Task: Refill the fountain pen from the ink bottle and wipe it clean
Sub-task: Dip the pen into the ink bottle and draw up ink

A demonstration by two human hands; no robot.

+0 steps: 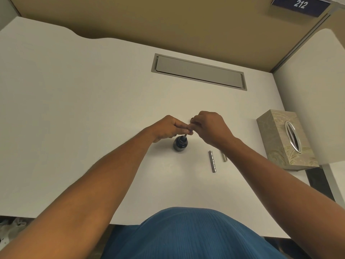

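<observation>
A small dark ink bottle (pixel 180 144) stands open on the white desk (pixel 74 109). The pen's front section (pixel 185 135) points down into the bottle's mouth, mostly hidden by fingers. My left hand (pixel 166 128) grips the section just above the bottle. My right hand (pixel 209 128) pinches the section's upper end, fingertips touching those of the left. A silver pen barrel (pixel 212 161) lies on the desk to the right of the bottle. A second metal pen part (pixel 224 157) lies beside it, partly hidden under my right forearm.
A patterned tissue box (pixel 285 141) stands at the desk's right edge. A grey cable hatch (pixel 198 72) is set into the desk farther back. A small dark object (pixel 191 119), perhaps the bottle cap, peeks out behind my right hand. Partition walls close off the back and right.
</observation>
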